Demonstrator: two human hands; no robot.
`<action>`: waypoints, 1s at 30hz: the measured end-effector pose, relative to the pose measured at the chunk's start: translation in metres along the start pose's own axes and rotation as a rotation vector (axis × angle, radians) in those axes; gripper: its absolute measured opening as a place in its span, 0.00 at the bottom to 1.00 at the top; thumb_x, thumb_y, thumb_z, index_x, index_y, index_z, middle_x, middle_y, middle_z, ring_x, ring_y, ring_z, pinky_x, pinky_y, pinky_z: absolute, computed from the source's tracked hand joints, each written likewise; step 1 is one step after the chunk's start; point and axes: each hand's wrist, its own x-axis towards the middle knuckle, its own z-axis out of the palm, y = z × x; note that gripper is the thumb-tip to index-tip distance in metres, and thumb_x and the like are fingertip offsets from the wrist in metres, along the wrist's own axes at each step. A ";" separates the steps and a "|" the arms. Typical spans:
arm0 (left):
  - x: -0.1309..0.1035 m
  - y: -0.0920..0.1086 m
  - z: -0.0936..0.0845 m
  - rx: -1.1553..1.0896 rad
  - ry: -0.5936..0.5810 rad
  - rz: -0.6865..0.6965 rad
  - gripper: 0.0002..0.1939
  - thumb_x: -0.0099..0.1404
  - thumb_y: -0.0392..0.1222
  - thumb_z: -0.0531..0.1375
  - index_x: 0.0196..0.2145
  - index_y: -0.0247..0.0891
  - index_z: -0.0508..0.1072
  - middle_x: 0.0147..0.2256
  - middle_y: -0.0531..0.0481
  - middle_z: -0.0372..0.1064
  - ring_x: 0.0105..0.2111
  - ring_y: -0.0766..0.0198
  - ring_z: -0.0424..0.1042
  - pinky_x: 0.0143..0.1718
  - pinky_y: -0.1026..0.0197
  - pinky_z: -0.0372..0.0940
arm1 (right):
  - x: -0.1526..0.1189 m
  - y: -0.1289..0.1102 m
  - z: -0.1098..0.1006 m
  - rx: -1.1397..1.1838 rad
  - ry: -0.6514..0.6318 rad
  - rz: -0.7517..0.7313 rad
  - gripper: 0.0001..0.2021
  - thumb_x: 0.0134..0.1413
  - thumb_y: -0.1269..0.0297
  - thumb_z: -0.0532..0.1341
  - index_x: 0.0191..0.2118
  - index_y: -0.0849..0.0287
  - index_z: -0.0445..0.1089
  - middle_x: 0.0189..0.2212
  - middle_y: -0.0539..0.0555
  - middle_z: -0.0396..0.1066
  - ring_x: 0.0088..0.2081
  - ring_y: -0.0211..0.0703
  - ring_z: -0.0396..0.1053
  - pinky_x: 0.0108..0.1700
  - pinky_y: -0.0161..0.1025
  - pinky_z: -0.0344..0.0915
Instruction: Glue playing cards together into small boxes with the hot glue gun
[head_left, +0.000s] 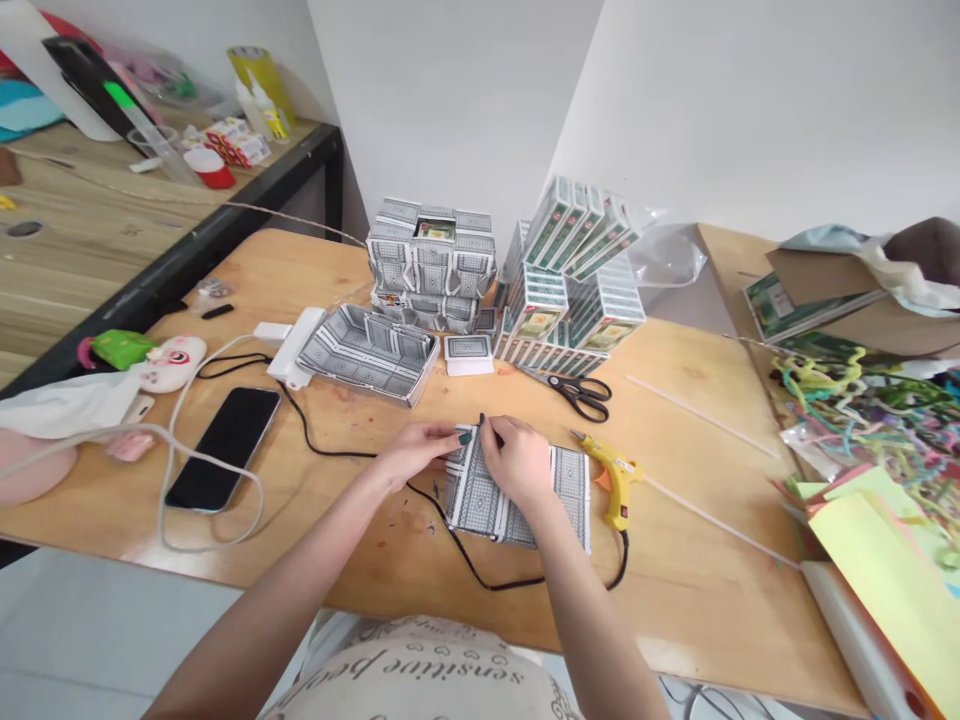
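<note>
A flat panel covered with grey-backed playing cards (571,490) lies on the table in front of me. My left hand (416,452) pinches its upper left corner, a dark green thumbnail on top. Across the panel's upper edge rests my right hand (519,460), fingers curled and closed on that edge. A small dark tip shows by the right fingers; whether it is a nail or a held thing I cannot tell. Just right of the panel lies a yellow hot glue gun (616,485), its black cord running below the panel.
Behind stand a playing-card box (431,260), an open card-covered tray (367,355), a card stack (469,352) and stacked card packs (574,290). Scissors (581,393) and glue sticks (697,412) lie right. A phone (225,448) and white cable are left; coloured craft bits (885,420) fill the far right.
</note>
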 end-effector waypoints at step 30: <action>-0.003 -0.008 0.012 -0.163 0.032 0.090 0.21 0.40 0.43 0.70 0.33 0.32 0.73 0.31 0.48 0.73 0.30 0.66 0.69 0.35 0.64 0.61 | 0.001 0.000 -0.002 0.238 0.150 0.130 0.16 0.55 0.63 0.50 0.20 0.59 0.66 0.19 0.52 0.69 0.23 0.37 0.66 0.27 0.32 0.56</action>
